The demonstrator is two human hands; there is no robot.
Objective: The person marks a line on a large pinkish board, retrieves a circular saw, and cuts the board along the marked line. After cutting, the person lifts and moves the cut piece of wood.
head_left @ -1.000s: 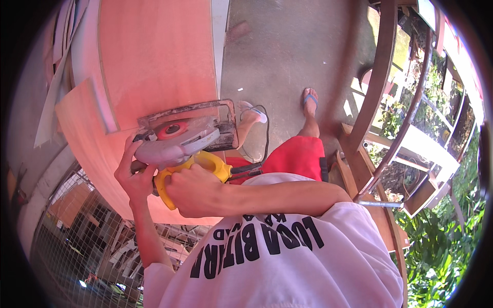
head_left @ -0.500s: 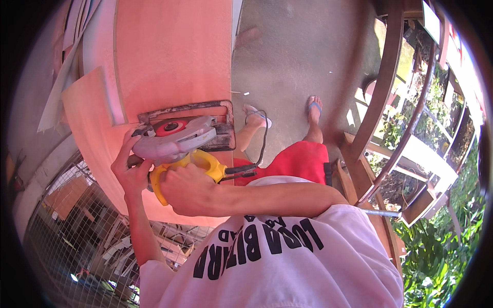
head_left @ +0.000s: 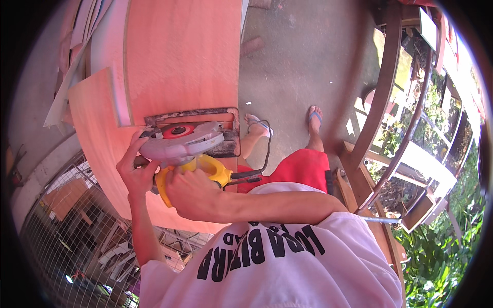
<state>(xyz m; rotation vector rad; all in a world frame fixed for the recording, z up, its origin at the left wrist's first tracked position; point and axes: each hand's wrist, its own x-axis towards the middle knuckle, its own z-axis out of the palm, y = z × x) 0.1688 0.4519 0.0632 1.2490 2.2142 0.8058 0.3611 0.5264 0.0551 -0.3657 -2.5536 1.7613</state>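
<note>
A circular saw (head_left: 182, 145) with a grey blade guard and a yellow handle rests on a large sheet of plywood (head_left: 182, 56), near the sheet's right edge. My right hand (head_left: 196, 195) is wrapped round the yellow rear handle. At the saw's left side, my left hand (head_left: 134, 167) grips its front part, fingers curled about a dark knob. The dark, worn base plate (head_left: 233, 123) lies on the wood around the guard. From the handle's rear a black power cord (head_left: 268, 146) loops to the right and up beside my leg. The blade itself is hidden.
Another thin wooden sheet (head_left: 95, 95) lies at the left, with several panels (head_left: 84, 38) leaning behind it. Wire mesh (head_left: 56, 226) stands at the lower left. My sandalled feet are on the concrete floor (head_left: 303, 56). A wooden frame (head_left: 382, 87) stands at the right.
The whole view has shifted slightly, so saw and plywood sit a little lower and farther right. Both hands keep the same grip; no clear movement of the saw over the sheet shows.
</note>
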